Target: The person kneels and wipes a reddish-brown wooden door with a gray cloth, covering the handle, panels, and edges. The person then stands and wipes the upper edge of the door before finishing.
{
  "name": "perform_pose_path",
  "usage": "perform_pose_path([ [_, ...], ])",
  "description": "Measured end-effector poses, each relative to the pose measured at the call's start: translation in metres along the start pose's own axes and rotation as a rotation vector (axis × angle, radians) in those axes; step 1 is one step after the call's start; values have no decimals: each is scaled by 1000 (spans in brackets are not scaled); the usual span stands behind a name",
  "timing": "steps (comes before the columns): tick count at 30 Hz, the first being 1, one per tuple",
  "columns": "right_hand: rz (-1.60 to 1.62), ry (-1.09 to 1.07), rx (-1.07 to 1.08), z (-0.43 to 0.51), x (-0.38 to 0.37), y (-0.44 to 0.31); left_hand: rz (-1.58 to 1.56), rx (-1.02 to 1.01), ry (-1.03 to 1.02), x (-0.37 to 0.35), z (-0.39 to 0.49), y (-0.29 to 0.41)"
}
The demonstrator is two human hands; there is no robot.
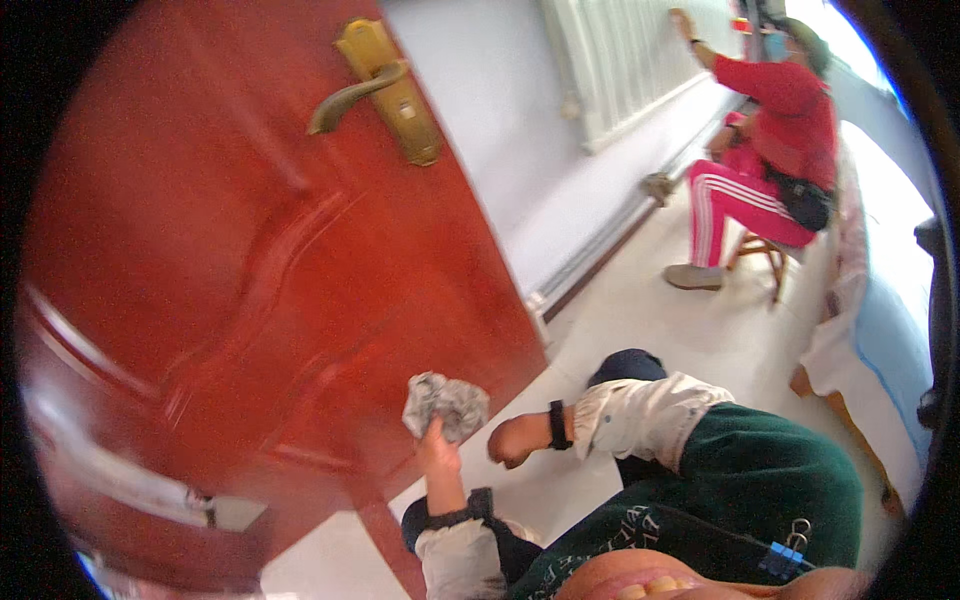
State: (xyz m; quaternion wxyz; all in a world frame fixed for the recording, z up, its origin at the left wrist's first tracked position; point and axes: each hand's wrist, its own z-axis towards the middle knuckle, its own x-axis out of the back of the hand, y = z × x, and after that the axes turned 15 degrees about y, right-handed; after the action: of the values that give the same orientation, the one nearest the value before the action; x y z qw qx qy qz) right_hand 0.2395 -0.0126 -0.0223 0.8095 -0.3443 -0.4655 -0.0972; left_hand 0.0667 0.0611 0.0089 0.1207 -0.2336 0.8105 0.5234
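Note:
My left hand [440,452] grips a crumpled grey cloth [448,405] at the lower part of a red-brown panelled door [247,247]. The cloth overlaps the door's surface in the view; whether it touches cannot be told. To the right of it, my right hand [519,439] hangs above the floor with its fingers curled in and nothing visible in it. A black band circles that wrist, below a cream sleeve cover. Higher up the door is a brass lever handle [360,97] on a long brass plate.
A person [776,135] in red sits on a wooden stool [766,255], one hand raised to a white radiator [637,67]. Along the right side stands a bed [892,300] with pale covers. A dark skirting pipe [600,262] follows the wall above the pale tiled floor [637,315].

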Motion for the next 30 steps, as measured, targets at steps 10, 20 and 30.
perform_pose_path([
  [10, -239, -328, -152, 30, 4, 17, -248, -294, 70, -32, -43, 95],
  [20, -194, -184, -262, 23, 11, 39, -41, -1842, 193, -200, -115, 352],
  [30, -144, 23, -190, 12, 15, 30, 1286, -2530, 288, -297, -101, 364],
])
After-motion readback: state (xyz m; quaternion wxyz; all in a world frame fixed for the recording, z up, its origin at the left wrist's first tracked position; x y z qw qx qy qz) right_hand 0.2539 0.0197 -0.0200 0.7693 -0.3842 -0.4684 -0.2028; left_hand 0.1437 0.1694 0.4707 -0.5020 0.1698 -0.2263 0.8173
